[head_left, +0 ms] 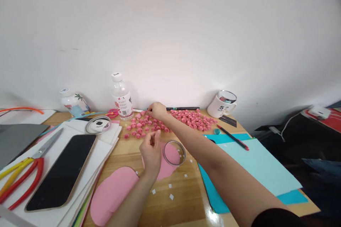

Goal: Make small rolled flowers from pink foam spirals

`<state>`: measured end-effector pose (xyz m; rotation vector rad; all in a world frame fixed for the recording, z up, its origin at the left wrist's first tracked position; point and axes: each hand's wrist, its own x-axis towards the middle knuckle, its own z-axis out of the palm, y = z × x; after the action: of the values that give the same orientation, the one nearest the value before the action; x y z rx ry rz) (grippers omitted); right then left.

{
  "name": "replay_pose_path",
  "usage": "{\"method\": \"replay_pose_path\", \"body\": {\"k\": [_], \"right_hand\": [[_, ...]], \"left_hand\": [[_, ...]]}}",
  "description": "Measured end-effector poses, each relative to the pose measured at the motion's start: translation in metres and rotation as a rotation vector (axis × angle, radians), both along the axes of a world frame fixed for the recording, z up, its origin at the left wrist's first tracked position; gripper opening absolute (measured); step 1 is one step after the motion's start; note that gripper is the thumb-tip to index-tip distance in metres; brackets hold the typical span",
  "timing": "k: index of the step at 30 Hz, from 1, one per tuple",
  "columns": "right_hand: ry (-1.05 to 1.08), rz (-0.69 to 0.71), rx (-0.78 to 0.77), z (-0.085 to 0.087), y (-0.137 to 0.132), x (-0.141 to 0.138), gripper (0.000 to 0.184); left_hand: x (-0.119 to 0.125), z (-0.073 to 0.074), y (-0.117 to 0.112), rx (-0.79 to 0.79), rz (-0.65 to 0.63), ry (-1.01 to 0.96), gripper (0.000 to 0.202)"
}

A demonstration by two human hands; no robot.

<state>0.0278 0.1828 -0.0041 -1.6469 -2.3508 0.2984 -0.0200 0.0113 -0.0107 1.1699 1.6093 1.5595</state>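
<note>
My right hand [157, 110] reaches far across the wooden table [183, 198] to the back of a spread of several small pink paper roses [145, 124], its fingers curled down among them; what it pinches is hidden. My left hand [151, 150] hovers nearer me over a pink paper sheet [114, 193], fingers bent loosely with thumb and forefinger close together, nothing visible in them. A clear tape roll [174, 152] lies just right of that hand. A second cluster of pink roses [193, 117] lies further right.
A phone [62, 170] rests on a stack of white sheets at left, with red-and-yellow scissors [23, 173] beside it. A water bottle [122, 95], a white mug [222, 104], a black marker [182, 108], a red pen [233, 137] and light blue paper [255, 163] surround the work area.
</note>
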Motion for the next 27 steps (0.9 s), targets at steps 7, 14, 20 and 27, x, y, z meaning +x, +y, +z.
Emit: {"method": "replay_pose_path", "body": {"k": [7,14,20,27], "right_hand": [[0.031,-0.013,0.013,0.002,0.001,0.004,0.022],[0.071,0.018,0.028,0.007,0.0,0.006,0.028],[0.193,0.042,0.094,0.025,-0.035,0.031,0.033],[0.534,0.159,0.052,0.024,-0.115,0.115,0.017]], "left_hand": [[0.001,0.011,-0.005,-0.071,-0.061,-0.145,0.061],[0.002,0.006,-0.001,-0.109,-0.048,-0.173,0.064],[0.001,0.006,-0.002,-0.091,-0.076,-0.145,0.063],[0.002,0.002,-0.001,-0.065,-0.217,-0.193,0.059]]}}
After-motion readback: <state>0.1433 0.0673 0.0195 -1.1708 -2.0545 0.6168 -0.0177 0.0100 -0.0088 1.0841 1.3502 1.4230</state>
